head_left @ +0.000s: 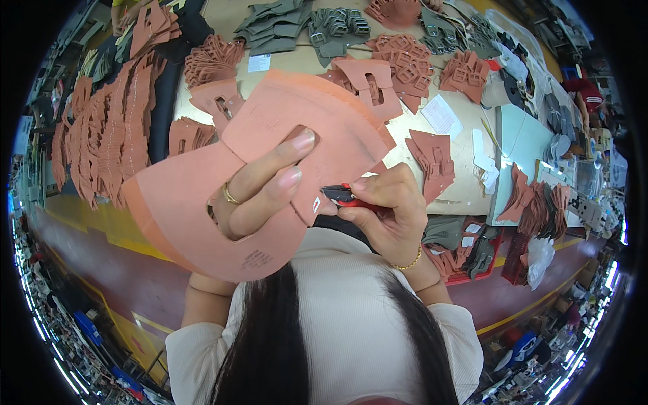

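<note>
Close in front of me, my left hand (266,179) holds up a salmon-coloured shoe upper (263,104) with orange-tinted edges. Two of its fingers, one wearing a ring, lie across the piece's face between two cut-out slots; the thumb is hidden behind. My right hand (395,209) grips small thread snips (343,195) with red handles and dark blades. The blade tips are at the overlapped seam, close to a small white mark (316,204). Whether they touch the material, I cannot tell.
Salmon-coloured uppers (432,162) lie in stacks on the table (324,59), with dark green buckled pieces (337,30) at the far side. Long salmon stacks (111,121) stand at left. A red crate (482,266) of pieces sits at right. Another person's hand (121,25) is at far left.
</note>
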`<state>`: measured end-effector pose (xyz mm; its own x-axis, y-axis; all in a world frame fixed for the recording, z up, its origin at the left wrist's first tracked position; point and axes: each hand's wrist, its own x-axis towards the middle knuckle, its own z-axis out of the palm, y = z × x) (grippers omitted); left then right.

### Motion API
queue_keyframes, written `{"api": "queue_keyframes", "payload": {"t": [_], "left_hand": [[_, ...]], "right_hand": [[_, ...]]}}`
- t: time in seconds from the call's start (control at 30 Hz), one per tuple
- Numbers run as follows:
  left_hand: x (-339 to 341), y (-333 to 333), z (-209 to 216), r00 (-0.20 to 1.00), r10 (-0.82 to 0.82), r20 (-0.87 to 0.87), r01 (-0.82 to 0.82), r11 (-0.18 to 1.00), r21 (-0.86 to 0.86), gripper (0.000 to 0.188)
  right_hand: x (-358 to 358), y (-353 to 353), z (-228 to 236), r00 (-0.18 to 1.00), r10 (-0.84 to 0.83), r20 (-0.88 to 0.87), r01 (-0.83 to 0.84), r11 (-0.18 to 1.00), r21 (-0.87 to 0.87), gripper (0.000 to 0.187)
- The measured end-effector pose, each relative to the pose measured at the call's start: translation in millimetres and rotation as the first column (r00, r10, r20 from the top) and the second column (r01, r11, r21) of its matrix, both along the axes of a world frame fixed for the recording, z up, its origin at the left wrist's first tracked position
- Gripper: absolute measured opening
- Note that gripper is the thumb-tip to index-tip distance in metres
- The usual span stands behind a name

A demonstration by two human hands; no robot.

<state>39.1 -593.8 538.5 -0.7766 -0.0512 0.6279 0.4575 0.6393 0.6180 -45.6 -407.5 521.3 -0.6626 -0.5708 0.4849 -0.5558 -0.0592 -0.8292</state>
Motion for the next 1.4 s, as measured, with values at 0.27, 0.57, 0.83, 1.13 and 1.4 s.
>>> {"api": "queue_keyframes", "payload": {"t": [0.27, 0.57, 0.83, 1.13, 1.4], "left_hand": [[-2, 0, -2, 1.0, 0.008, 0.025, -0.009, 0.999, 0.031, 0.062], [-5, -10, -30, 0.999, -0.027, 0.039, 0.022, 0.991, 0.13, 0.074], [-9, -16, -46, 1.0, 0.022, -0.014, -0.022, 0.999, 0.034, 0.07], [-1, -11, -33, 0.967, -0.099, 0.236, -0.003, 0.918, 0.397, 0.06], [23, -55, -97, 0.766, -0.325, 0.555, -0.546, 0.125, 0.828, 0.044]], "right_hand": [[2, -3, -10, 0.969, 0.039, 0.243, -0.019, 0.996, -0.083, 0.026], [3, 1, -13, 0.81, 0.183, 0.558, -0.048, 0.968, -0.247, 0.027], [4, -5, 7, 0.832, 0.109, 0.544, 0.034, 0.969, -0.247, 0.034], [-18, -12, 11, 0.997, -0.052, 0.062, 0.045, 0.992, 0.12, 0.025], [-97, 34, -113, 0.877, -0.474, 0.076, 0.389, 0.795, 0.465, 0.02]]}}
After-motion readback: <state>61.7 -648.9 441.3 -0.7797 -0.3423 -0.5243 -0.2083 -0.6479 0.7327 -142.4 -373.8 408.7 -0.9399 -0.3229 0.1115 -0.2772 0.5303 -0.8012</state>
